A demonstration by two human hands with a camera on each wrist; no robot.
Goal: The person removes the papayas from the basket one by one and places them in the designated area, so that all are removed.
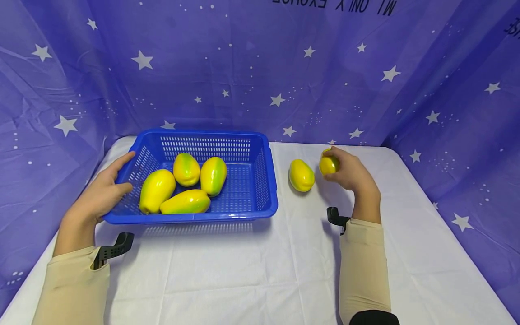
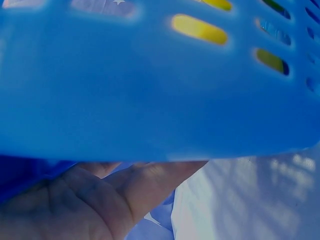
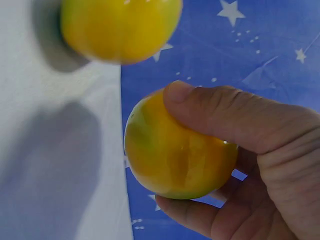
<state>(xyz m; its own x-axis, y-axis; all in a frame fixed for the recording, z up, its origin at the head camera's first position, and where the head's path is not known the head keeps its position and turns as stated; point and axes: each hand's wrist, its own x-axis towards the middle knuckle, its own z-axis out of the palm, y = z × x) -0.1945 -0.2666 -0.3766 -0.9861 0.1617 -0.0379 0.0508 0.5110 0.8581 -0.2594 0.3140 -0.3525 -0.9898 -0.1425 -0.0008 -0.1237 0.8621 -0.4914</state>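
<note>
A blue plastic basket (image 1: 231,216) with slotted walls stands at the left. Inside it lie several yellow-green mangoes (image 1: 157,188), grouped toward its left half. My left hand (image 1: 101,189) holds the basket's left end, the thumb at the rim. In the left wrist view its palm (image 2: 75,205) shows below the basket's wall (image 2: 140,100). My right hand (image 1: 349,170) grips a glossy mango (image 3: 175,150) between thumb and fingers, over the table's far right part. Another mango (image 1: 302,175) lies on the white cloth between the basket and this hand.
A white cloth (image 1: 227,271) covers the table. Purple star-printed curtain (image 1: 252,67) hangs close behind the table's back edge and along both sides. A black wrist mount (image 1: 118,246) sits on the left forearm, another mount (image 1: 336,216) on the right.
</note>
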